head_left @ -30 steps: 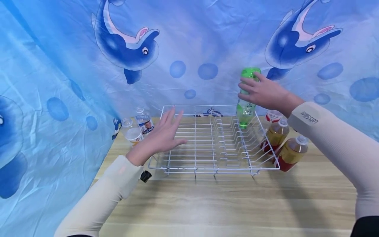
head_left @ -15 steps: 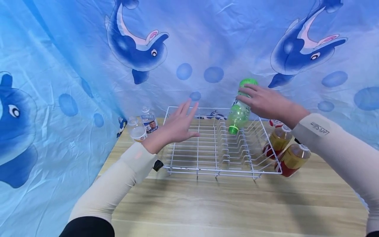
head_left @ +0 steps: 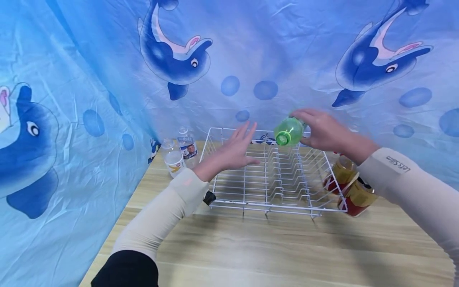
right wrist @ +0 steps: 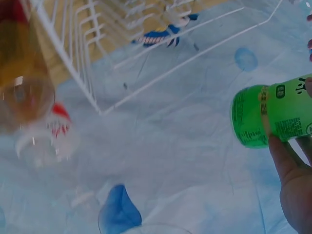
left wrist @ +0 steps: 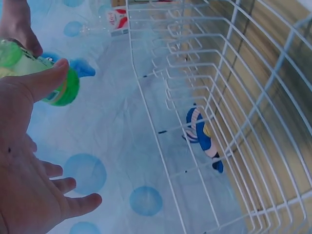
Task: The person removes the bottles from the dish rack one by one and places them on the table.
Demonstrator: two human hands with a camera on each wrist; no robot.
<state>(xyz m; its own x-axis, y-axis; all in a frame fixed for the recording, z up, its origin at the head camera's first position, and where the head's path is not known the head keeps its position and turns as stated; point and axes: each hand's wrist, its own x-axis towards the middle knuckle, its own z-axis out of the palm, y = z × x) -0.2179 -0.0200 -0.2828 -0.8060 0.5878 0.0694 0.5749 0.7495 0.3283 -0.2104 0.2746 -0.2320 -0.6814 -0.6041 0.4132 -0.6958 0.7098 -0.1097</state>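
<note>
My right hand [head_left: 328,133] grips a green plastic bottle [head_left: 289,130] above the back right of a white wire rack [head_left: 287,209]. The bottle's green capped end tilts toward me, and its body is partly hidden behind the hand. In the right wrist view, the bottle's green base [right wrist: 248,117] shows along with some fingers [right wrist: 285,161]. Over the rack's left part hovers my left hand [head_left: 231,153], fingers spread and holding nothing. From the left wrist view, the left thumb [left wrist: 46,80] overlaps the bottle; whether they touch I cannot tell.
Two clear bottles, one with a white label [head_left: 174,163] and one with a blue label [head_left: 188,147], stand left of the rack. Bottles with gold and red labels [head_left: 358,195] stand at its right. A blue dolphin-print sheet [head_left: 265,48] hangs behind the wooden table [head_left: 244,255].
The green bottle has gone from nearly upside down to tilted with its cap toward me, turned by my right hand. In the head view, my left hand has shifted right.
</note>
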